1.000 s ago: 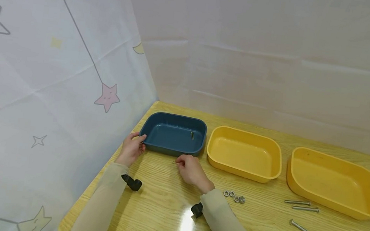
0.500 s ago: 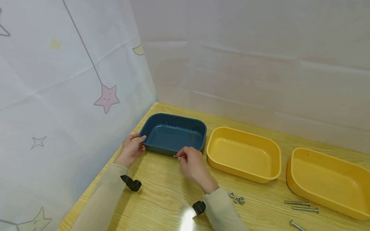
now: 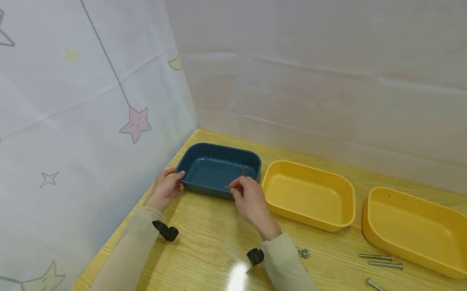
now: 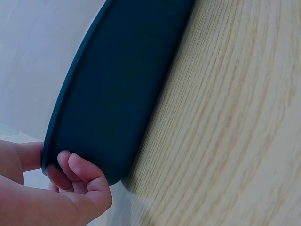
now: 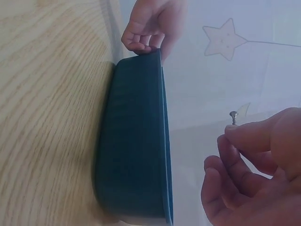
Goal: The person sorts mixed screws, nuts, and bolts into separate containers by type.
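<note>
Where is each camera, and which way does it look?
Head: worn on the head, looking forward and down at the table; left hand, right hand and sleeves show.
Left wrist: worn there, facing the blue tray from outside; left hand shows.
Right wrist: worn there, facing the tray and a pinched screw; both hands show.
Both wrist views share the tray.

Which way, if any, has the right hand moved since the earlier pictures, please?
Yes: against the blue tray, which has stayed put, the right hand has moved up the head view and slightly right.
</note>
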A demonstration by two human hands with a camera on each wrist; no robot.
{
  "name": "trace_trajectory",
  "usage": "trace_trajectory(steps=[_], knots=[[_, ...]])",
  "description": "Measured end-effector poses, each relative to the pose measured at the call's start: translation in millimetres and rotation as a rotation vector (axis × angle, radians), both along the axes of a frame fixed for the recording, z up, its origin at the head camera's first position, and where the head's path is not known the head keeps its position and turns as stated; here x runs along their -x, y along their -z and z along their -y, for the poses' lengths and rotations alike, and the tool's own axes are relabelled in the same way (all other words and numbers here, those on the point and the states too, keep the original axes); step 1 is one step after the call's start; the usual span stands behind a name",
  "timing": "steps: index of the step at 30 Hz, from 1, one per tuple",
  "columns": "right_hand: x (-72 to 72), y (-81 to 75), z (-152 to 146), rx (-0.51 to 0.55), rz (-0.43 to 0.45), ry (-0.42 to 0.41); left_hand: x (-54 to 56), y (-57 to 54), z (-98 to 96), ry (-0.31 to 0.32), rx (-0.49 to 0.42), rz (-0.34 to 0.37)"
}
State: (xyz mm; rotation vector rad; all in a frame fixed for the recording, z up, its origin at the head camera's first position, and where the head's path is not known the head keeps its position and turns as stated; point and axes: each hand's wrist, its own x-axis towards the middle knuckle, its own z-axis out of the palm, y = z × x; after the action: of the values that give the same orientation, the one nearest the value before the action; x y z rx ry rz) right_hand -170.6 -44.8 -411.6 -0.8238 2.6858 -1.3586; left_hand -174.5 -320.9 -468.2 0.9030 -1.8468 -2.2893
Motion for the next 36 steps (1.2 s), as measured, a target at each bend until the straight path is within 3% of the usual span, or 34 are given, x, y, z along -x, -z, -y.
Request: trace_trajectory(steps=[9,17,36], knots=[[5.9,10.7,1.1,-0.004,-0.059,0.077,0.0,-2.3,0.4,-0.006,-0.014,-0.004],[10.5,19.5,1.3,-0.047,-0.059,0.139,-0.1,-3.1,0.8,-0.011,-0.019,0.004],[15.4,32.9,3.3,-0.153,-0.068,0.156,0.6,0.6,1.1,-0.010,-0.012,-0.001]])
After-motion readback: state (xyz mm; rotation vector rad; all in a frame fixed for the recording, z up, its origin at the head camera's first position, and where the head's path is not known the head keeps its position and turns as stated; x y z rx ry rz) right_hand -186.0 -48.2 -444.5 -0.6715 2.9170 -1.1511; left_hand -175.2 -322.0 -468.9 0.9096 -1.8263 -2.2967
